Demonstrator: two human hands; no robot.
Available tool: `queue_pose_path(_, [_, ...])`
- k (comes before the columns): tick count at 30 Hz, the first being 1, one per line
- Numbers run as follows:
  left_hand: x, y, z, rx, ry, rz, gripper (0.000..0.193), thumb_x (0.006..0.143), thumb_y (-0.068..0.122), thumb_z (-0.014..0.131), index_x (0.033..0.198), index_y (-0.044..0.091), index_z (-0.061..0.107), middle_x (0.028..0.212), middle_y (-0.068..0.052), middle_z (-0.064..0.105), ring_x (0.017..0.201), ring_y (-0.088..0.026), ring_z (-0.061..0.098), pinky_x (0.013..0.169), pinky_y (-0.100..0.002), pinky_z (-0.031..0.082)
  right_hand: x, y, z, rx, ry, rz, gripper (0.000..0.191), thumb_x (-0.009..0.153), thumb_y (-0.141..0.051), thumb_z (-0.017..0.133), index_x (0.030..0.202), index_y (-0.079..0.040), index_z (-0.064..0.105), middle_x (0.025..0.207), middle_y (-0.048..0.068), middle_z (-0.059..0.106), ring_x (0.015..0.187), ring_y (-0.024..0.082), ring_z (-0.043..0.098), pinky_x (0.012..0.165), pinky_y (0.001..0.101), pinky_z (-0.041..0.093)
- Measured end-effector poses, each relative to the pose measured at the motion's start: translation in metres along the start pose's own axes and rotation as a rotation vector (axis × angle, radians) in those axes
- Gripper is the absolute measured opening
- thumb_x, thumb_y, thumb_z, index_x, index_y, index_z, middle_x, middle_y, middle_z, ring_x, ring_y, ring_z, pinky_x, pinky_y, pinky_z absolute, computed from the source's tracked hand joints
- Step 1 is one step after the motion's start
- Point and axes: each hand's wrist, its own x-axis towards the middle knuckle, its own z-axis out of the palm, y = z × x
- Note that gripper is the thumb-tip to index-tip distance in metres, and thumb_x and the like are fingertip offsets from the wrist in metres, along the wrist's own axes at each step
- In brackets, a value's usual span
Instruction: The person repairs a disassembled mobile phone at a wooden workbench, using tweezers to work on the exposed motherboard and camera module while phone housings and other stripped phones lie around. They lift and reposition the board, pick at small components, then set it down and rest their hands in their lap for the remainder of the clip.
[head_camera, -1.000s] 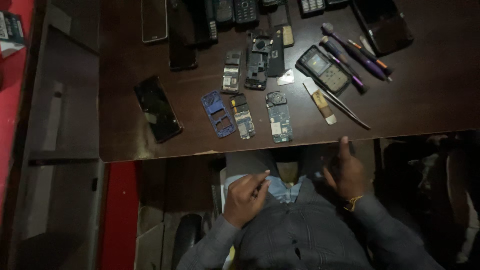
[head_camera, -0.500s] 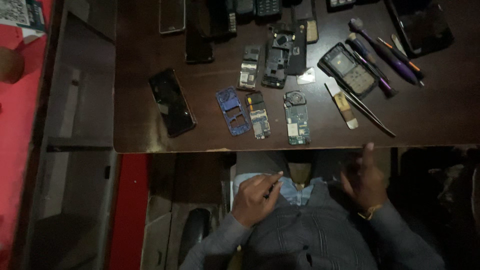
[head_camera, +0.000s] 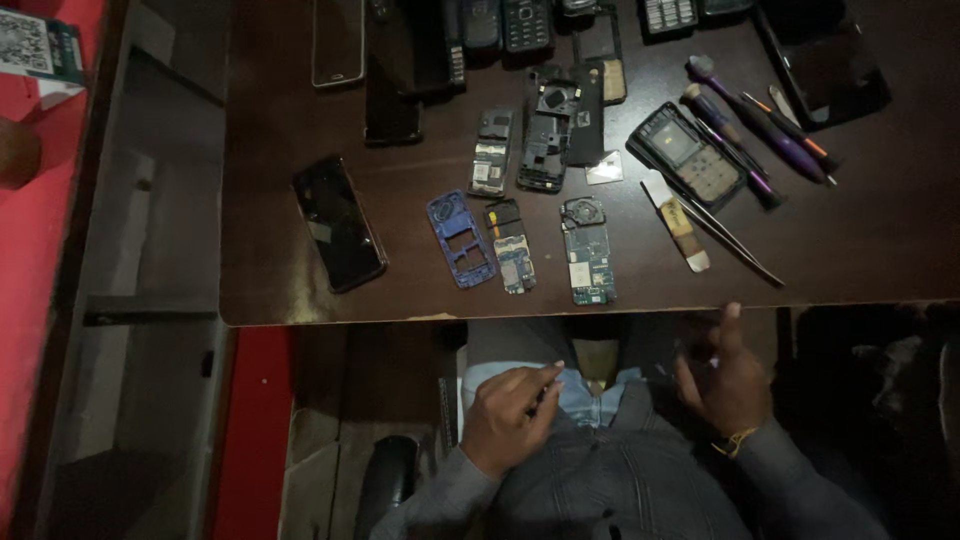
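Both hands sat below the near edge of the dark worktop (head_camera: 270, 250), over the person's lap, neither touching anything on it. Left hand (head_camera: 512, 420) was curled, fingers loosely bent, with a thin dark tool-like thing seeming to poke out between the fingers; too dim to say what it was, so the grip's hold could not be told for sure. Right hand (head_camera: 728, 378) was half open, thumb raised toward the worktop edge, palm empty as far as could be seen; a yellow band sat at its wrist.

Just beyond the left hand, up past the edge, lay three stripped phone parts side by side: a blue phone frame (head_camera: 460, 240), a small circuit board (head_camera: 510, 258) touching or just beside it, and a larger circuit board (head_camera: 587, 250) a little apart. Beyond the right hand's thumb lay tweezers (head_camera: 735, 242) and a flat pry strip (head_camera: 680, 226), near each other. Further out sat a keypad phone shell (head_camera: 688, 155) and purple-handled tools (head_camera: 755, 125). Far off to the left hand's outer side lay a black smartphone (head_camera: 338, 222), face up, alone. Beyond the boards sat a black phone housing (head_camera: 552, 130) and a grey phone body (head_camera: 492, 152), just beside each other. More handsets lined the far worktop edge, cut off by the frame.
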Motion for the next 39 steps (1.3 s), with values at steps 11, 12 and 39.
queue_pose_path(11, [-0.001, -0.010, 0.008, -0.015, -0.015, -0.021, 0.025, 0.100, 0.010, 0.068, 0.122, -0.001, 0.072, 0.093, -0.016, 0.075, 0.071, -0.025, 0.072, 0.061, -0.038, 0.060, 0.014, -0.025, -0.020, 0.102, 0.032, -0.077, 0.069, 0.080, 0.000, 0.073, 0.143, -0.008, 0.047, 0.105, 0.017, 0.073, 0.082, 0.028, 0.071, 0.070, 0.0384, 0.058])
queue_pose_path(12, [-0.002, -0.009, 0.007, -0.027, -0.022, -0.048, 0.025, 0.099, 0.011, 0.068, 0.121, -0.001, 0.073, 0.093, -0.016, 0.075, 0.069, -0.025, 0.071, 0.058, -0.038, 0.059, 0.015, -0.029, -0.023, 0.095, -0.016, -0.040, 0.059, 0.076, 0.001, 0.073, 0.133, -0.010, 0.061, 0.104, 0.016, 0.074, 0.081, 0.028, 0.072, 0.070, 0.0379, 0.058])
queue_pose_path(39, [0.003, -0.008, -0.007, -0.115, 0.107, -0.195, 0.019, 0.096, 0.017, 0.071, 0.105, 0.002, 0.079, 0.087, -0.013, 0.077, 0.060, -0.017, 0.070, 0.051, -0.034, 0.055, 0.096, -0.062, -0.107, -0.174, 0.305, 0.059, 0.009, 0.105, -0.009, 0.082, 0.106, -0.003, 0.076, 0.104, 0.014, 0.064, 0.099, 0.026, 0.061, 0.081, 0.0377, 0.050])
